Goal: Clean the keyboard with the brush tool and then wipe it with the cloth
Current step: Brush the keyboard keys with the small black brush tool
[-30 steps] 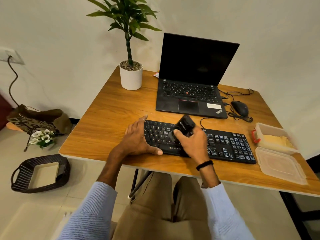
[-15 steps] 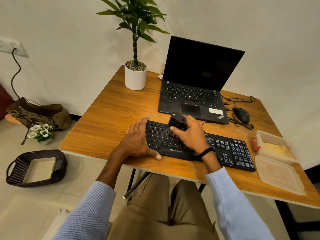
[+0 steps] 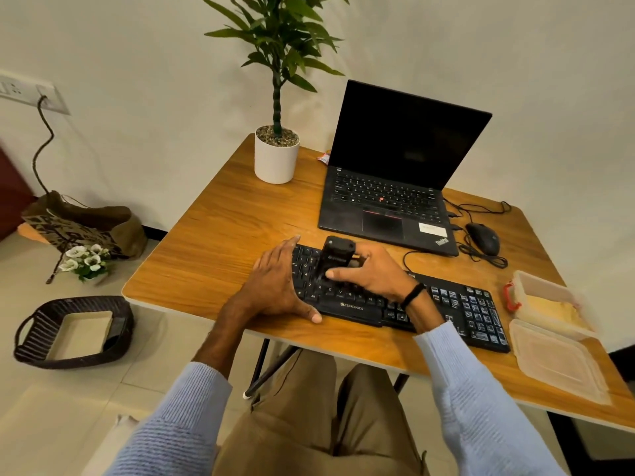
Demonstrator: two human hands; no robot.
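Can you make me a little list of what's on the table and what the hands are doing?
left hand: lies flat on the left end of the keyboard
right hand: grips the brush
brush: black, tip down on the left keys
laptop: open behind the keyboard, screen dark
mouse: right of the laptop
plant: white pot, far left corner of the table
box: open, holds something yellow, likely the cloth
lid: lies beside the box
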